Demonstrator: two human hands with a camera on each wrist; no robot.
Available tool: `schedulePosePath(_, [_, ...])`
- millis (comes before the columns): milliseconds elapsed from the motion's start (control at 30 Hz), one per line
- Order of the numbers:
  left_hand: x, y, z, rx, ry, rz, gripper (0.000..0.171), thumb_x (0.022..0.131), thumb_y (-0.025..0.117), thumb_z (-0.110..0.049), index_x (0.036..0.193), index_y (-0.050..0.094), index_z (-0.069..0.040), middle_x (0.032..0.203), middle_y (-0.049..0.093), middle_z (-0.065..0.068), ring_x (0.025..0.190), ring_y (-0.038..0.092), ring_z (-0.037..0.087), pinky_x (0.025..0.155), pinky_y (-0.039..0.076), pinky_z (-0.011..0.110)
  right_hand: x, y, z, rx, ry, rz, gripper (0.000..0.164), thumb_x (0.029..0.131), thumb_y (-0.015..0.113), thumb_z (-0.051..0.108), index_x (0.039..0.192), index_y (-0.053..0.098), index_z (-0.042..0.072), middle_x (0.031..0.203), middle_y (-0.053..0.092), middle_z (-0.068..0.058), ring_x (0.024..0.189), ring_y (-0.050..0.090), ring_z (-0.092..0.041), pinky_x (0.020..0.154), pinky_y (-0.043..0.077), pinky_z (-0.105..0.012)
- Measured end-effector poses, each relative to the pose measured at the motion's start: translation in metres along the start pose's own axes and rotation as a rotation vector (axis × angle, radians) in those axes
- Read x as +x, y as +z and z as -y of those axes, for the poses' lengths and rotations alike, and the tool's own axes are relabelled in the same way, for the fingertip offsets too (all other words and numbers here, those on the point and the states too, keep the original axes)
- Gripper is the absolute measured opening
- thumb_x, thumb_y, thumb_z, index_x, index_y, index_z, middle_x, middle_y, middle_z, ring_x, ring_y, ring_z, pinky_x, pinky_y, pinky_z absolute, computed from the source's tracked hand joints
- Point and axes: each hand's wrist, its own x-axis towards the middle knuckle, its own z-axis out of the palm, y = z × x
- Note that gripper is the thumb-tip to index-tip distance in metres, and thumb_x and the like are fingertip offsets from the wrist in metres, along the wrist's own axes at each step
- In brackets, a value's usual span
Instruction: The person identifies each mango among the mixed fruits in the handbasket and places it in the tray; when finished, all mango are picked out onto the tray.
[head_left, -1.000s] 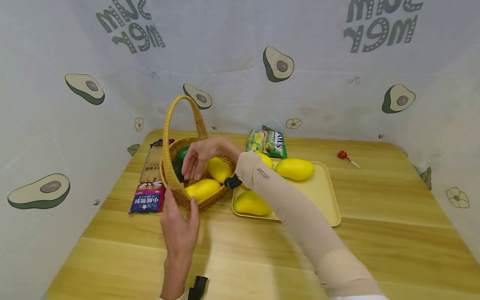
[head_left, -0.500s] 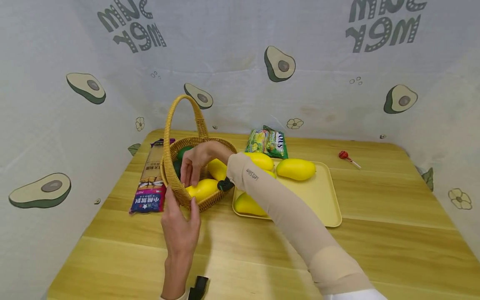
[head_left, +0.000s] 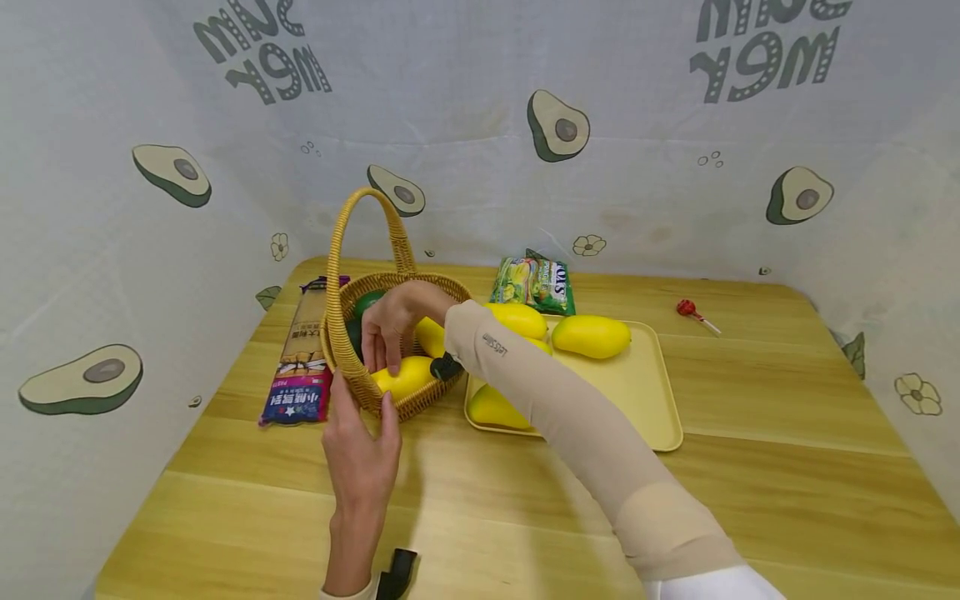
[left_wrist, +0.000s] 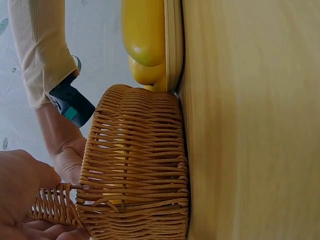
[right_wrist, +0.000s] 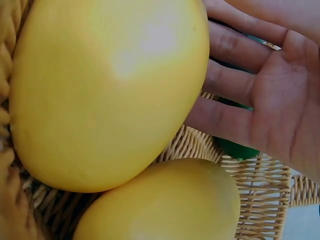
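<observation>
A wicker basket (head_left: pixel 420 408) with a tall arched handle stands left of centre, holding yellow mangoes and dark green items partly hidden at its left end. My left hand (head_left: pixel 362 458) grips the basket at the base of its handle, thumb and fingers on either side in the left wrist view. My right hand (head_left: pixel 397 321) reaches down inside the basket. Its fingers lie against the end of the nearer mango (head_left: pixel 408 377), their tips hidden behind it in the right wrist view. Another mango (head_left: pixel 431 337) lies beside it, partly covered by my wrist.
Right of the basket is a pale yellow tray (head_left: pixel 645 400) bearing several mangoes (head_left: pixel 591 336), partly behind my right arm. Green snack packets (head_left: pixel 532 283) lie behind it. A red lollipop (head_left: pixel 687 309) is at the far right; a pasta bag (head_left: pixel 300 358) lies left of the basket.
My right hand has come down from above the fruit onto the nearer mango, its forearm shifting left. The left hand stays on the basket.
</observation>
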Motion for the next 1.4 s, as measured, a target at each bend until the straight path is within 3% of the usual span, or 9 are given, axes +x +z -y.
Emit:
schedulePosePath(200, [0.0,0.002,-0.002,-0.003,0.008,0.002,0.066,0.098,0.077,-0.003,0.153,0.044,0.013,0.141,0.062,0.036,0.118,0.069,0.053,0.096,0.06,0.064,-0.001,0.0,-0.001,-0.014,0.049,0.019,0.041,0.095,0.077,-0.003,0.135,0.075,0.007,0.134,0.075,-0.006,0.126,0.068,-0.018,0.106,0.059,-0.033])
schedulePosePath(400, [0.0,0.002,-0.004,-0.008,-0.001,0.021,0.067,0.099,0.076,-0.004,0.155,0.043,0.012,0.143,0.062,0.034,0.122,0.068,0.052,0.098,0.06,0.062,-0.008,0.001,-0.004,0.012,0.021,0.014,0.04,0.095,0.076,-0.004,0.134,0.075,0.006,0.132,0.075,-0.009,0.121,0.07,-0.021,0.104,0.06,-0.034])
schedulePosePath(667, [-0.002,0.003,-0.005,-0.013,-0.013,0.009,0.069,0.098,0.076,-0.002,0.156,0.042,0.012,0.146,0.06,0.034,0.126,0.065,0.052,0.101,0.058,0.063,-0.026,-0.002,-0.006,0.048,-0.089,-0.048,0.037,0.095,0.078,-0.002,0.132,0.076,0.005,0.125,0.078,-0.01,0.11,0.072,-0.02,0.102,0.061,-0.037])
schedulePosePath(867, [-0.004,0.004,-0.007,-0.024,-0.014,-0.016,0.069,0.098,0.076,-0.002,0.156,0.042,0.012,0.144,0.061,0.036,0.125,0.066,0.053,0.1,0.058,0.065,-0.044,-0.006,-0.01,0.081,-0.178,-0.118,0.036,0.097,0.078,0.0,0.132,0.076,0.004,0.124,0.078,-0.01,0.106,0.073,-0.02,0.092,0.063,-0.036])
schedulePosePath(1167, [-0.006,0.004,-0.005,-0.031,0.013,-0.039,0.069,0.097,0.076,0.0,0.155,0.041,0.015,0.142,0.061,0.038,0.118,0.068,0.056,0.096,0.06,0.066,-0.08,-0.007,-0.032,0.021,-0.339,-0.272,0.041,0.101,0.076,0.008,0.142,0.069,0.002,0.127,0.076,-0.008,0.108,0.069,-0.019,0.091,0.062,-0.034])
schedulePosePath(1400, [-0.006,0.002,-0.004,-0.043,0.043,-0.052,0.068,0.096,0.076,0.004,0.155,0.042,0.012,0.135,0.066,0.037,0.113,0.07,0.056,0.09,0.061,0.066,-0.115,0.004,-0.053,0.077,-0.462,-0.385,0.042,0.101,0.073,0.004,0.142,0.067,-0.004,0.135,0.072,-0.013,0.123,0.068,-0.026,0.107,0.058,-0.039])
